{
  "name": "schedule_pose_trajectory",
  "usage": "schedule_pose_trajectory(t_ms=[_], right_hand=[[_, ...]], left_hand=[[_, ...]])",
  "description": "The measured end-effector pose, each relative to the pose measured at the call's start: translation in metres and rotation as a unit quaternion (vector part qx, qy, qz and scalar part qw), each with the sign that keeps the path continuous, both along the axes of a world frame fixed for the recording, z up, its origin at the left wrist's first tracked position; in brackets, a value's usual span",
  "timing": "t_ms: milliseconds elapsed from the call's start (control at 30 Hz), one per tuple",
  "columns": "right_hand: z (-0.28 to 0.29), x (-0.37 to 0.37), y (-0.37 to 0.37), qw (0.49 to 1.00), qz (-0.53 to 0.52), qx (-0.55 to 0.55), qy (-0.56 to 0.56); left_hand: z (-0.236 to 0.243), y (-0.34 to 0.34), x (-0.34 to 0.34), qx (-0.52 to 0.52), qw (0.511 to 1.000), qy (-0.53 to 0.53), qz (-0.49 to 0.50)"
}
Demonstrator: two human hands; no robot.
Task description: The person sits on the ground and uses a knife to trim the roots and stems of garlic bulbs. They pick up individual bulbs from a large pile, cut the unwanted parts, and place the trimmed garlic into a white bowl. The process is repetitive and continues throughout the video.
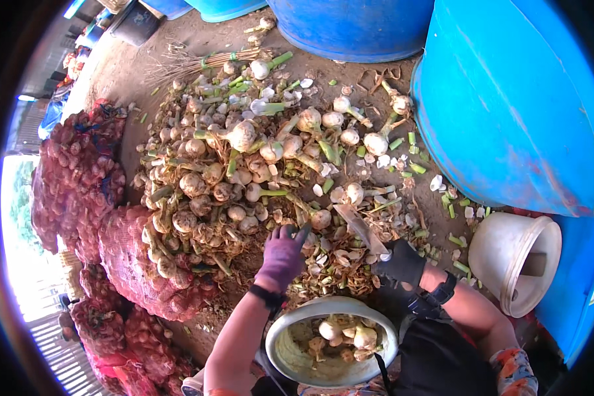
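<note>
My left hand (282, 259), in a purple glove, reaches over the near edge of a large heap of garlic bulbs (241, 136) with stems. Its fingers are apart, and I see nothing held in them. Just beyond its fingertips lies one garlic bulb (320, 219); whether they touch it I cannot tell. My right hand (402, 265), dark-gloved, is closed around a knife whose broad blade (360, 229) points away and to the left, over loose skins. Its handle is hidden in the hand. Between my forearms stands a pale bowl (280, 362) with several garlic bulbs (365, 337) inside.
Red mesh sacks (79, 178) full of bulbs line the left side. Large blue tubs (508, 99) stand at the back and right. A white bucket (492, 254) lies tipped at the right. Cut green stem pieces (418, 168) and a bundle of dry sticks (211, 61) are on the ground.
</note>
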State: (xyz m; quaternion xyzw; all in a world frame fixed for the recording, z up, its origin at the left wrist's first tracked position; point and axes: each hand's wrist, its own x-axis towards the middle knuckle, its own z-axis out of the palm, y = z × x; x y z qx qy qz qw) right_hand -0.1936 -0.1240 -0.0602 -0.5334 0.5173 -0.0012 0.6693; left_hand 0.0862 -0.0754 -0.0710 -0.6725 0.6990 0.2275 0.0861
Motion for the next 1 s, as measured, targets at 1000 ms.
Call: schedule_pose_trajectory(t_ms=[1000], right_hand=[[0.028,0.012,0.013,0.913,0.209,-0.349,-0.003]], left_hand=[[0.062,0.048,-0.073,0.167,0.748,0.571,0.295]])
